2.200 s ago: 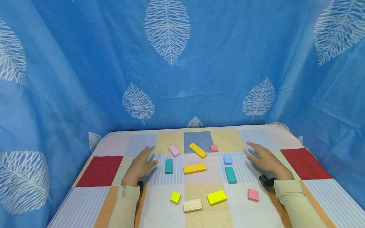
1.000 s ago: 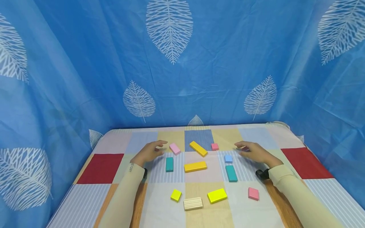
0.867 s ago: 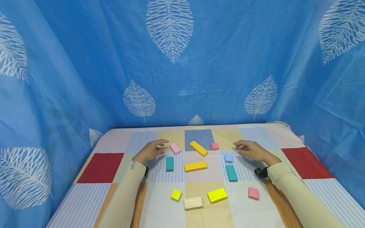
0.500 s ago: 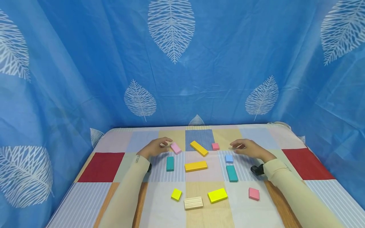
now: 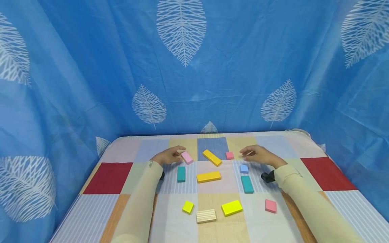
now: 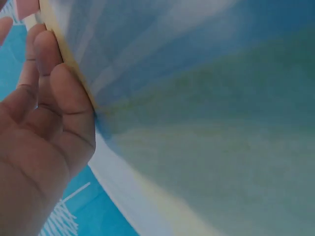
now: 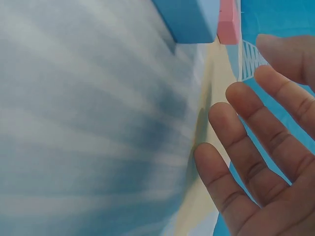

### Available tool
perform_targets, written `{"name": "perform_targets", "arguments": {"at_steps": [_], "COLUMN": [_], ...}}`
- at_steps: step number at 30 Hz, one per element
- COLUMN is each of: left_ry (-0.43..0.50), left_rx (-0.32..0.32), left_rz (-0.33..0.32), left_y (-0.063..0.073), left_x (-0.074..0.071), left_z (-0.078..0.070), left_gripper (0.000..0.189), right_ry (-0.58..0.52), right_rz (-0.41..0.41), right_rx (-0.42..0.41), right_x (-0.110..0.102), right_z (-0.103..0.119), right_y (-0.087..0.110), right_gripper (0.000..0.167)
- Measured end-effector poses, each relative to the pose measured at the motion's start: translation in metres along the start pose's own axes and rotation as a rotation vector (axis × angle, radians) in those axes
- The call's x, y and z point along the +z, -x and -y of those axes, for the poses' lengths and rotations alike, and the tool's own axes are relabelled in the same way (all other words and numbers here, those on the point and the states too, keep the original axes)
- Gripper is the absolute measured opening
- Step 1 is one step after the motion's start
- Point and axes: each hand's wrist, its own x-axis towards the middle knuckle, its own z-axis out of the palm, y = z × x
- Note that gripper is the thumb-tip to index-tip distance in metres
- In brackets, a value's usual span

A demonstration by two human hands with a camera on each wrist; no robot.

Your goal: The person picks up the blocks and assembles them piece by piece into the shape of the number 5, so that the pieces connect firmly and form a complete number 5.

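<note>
My left hand (image 5: 169,155) is at the left edge of the light pink block (image 5: 187,157), its fingertips right beside the block and its fingers loosely bent. In the left wrist view, the pink block (image 6: 25,7) shows at the top left corner, above the fingers. My right hand (image 5: 258,155) hovers with relaxed, spread fingers and holds nothing. It is just right of the small coral-pink block (image 5: 229,155) and behind the small blue block (image 5: 244,168). The right wrist view shows the blue block (image 7: 192,19) and the coral-pink block (image 7: 229,22) beyond the fingertips.
Two orange bars (image 5: 208,177) lie mid-table, between teal blocks (image 5: 181,174) left and right. Nearer are a yellow square (image 5: 188,207), a plain wooden block (image 5: 206,216), a yellow block (image 5: 232,208) and a pink square (image 5: 270,206). A blue curtain (image 5: 212,101) hangs behind.
Both hands have moved inward, the left to the light pink block and the right toward the coral-pink block. Their fingers have become more bent. The blocks have stayed in place.
</note>
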Motion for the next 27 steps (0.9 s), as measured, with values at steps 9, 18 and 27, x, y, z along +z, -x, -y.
{"name": "perform_targets", "arguments": {"at_steps": [9,18,27], "left_ry": [0.071,0.091,0.101], "left_rx": [-0.067,-0.215,-0.259], "left_rz": [0.062,0.045,0.024], "left_y": [-0.011,-0.017,-0.019], "left_x": [-0.008,-0.006,-0.003], "left_z": [0.008,0.004,0.002], "left_gripper": [0.056,0.052,0.047], "right_ry": [-0.065,-0.102,-0.142], "right_rz": [-0.054,-0.096,-0.091], "right_rx": [0.005,0.052,0.136], "right_x": [0.004,0.014,0.023], "right_z": [0.003,0.012,0.019], "right_y": [-0.017,-0.032,-0.046], "right_gripper": [0.036,0.033,0.036]}}
